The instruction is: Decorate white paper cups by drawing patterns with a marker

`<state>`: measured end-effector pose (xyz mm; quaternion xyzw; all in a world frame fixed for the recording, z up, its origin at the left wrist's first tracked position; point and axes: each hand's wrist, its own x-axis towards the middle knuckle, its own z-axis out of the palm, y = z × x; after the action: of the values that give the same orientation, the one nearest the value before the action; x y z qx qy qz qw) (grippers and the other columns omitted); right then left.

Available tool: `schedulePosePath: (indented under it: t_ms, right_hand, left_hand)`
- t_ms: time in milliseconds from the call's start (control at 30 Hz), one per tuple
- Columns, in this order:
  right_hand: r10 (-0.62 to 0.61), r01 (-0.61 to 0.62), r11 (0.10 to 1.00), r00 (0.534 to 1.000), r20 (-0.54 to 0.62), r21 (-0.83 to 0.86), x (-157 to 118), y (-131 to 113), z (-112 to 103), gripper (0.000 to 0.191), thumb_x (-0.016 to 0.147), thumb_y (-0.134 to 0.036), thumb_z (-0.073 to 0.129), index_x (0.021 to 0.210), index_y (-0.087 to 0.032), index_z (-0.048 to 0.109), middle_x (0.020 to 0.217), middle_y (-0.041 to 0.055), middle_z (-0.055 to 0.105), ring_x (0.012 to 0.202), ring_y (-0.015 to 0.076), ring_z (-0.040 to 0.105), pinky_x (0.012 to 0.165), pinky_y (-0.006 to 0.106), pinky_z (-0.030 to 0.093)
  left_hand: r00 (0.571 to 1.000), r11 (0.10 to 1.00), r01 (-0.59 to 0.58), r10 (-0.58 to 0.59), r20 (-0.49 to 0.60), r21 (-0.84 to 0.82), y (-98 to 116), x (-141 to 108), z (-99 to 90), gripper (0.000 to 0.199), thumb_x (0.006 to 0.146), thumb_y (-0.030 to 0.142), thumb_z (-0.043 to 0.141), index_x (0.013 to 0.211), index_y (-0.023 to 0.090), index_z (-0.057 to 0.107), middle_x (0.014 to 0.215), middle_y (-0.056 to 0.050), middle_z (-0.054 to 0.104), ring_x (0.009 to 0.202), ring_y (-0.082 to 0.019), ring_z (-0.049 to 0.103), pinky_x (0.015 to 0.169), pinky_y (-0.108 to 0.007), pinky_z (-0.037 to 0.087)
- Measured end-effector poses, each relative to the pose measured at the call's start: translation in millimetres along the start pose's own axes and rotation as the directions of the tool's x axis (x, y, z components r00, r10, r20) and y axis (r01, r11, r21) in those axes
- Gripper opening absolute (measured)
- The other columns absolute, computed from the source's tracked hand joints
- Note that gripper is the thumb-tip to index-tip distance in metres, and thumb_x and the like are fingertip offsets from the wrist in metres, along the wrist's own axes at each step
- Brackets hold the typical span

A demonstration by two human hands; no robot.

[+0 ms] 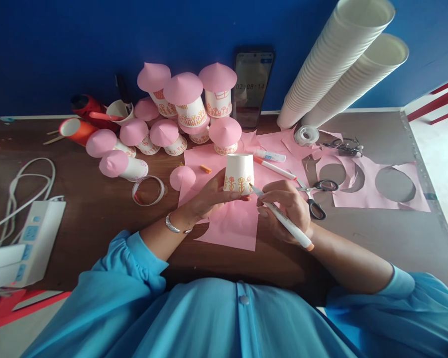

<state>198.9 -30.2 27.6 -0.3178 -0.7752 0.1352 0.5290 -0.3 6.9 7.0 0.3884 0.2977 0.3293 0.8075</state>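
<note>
An upside-down white paper cup (239, 166) is gripped in my left hand (211, 198), with fingers under and along its left side. Red and orange flowers are drawn around its lower band. My right hand (288, 209) holds a white marker pen (288, 223) with an orange end, its tip at the cup's lower right near the flowers. Below the hands lies pink paper (233, 228). A second marker (274, 168), a glue stick (270, 155) and an orange pen cap (205, 169) rest on it. Black-handled scissors (316, 206) lie just right of my right hand.
Several decorated cups with pink cone roofs (182, 89) stand at the back left. Two tall stacks of paper cups (321, 64) lean on the blue wall beside a phone (252, 89). A tape roll (148, 190), cut pink sheets (358, 194) and a power strip (41, 238) lie around.
</note>
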Motion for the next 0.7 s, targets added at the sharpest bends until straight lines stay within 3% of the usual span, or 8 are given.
schedulePosePath:
  t_ms: [133,367,700]
  right_hand:
    - [0.017,-0.017,1.000,1.000,-0.005,0.003,-3.7,3.2,2.3,0.019,0.095,-0.022,0.059,0.113,-0.024,0.057,0.085,0.0045,0.065,0.077,0.0200,0.068,0.061,0.033,0.058]
    - [-0.032,0.033,0.999,0.998,0.061,-0.016,-0.2,-0.5,1.3,0.015,0.092,-0.016,0.059,0.106,-0.021,0.057,0.080,0.0038,0.066,0.071,0.0172,0.067,0.059,0.028,0.057]
    - [-0.026,0.032,0.997,0.996,0.083,-0.071,-0.6,-1.2,2.5,0.022,0.086,-0.011,0.062,0.105,-0.022,0.058,0.079,0.0016,0.067,0.067,0.0166,0.068,0.058,0.027,0.056]
  left_hand:
    - [1.000,1.000,0.004,-0.004,-0.001,-0.008,3.0,0.2,3.5,0.053,0.073,0.035,0.086,0.117,0.018,0.062,0.114,-0.010,0.070,0.105,-0.025,0.068,0.092,-0.039,0.055]
    - [1.000,0.999,-0.009,0.009,0.005,0.036,-4.3,0.9,-4.1,0.049,0.072,0.026,0.086,0.114,0.020,0.061,0.100,-0.003,0.070,0.092,-0.017,0.066,0.083,-0.031,0.052]
    - [0.998,0.994,0.021,-0.014,-0.068,0.108,-3.7,-1.4,-3.2,0.061,0.068,0.027,0.089,0.120,0.021,0.058,0.106,-0.004,0.069,0.097,-0.020,0.066,0.086,-0.034,0.052]
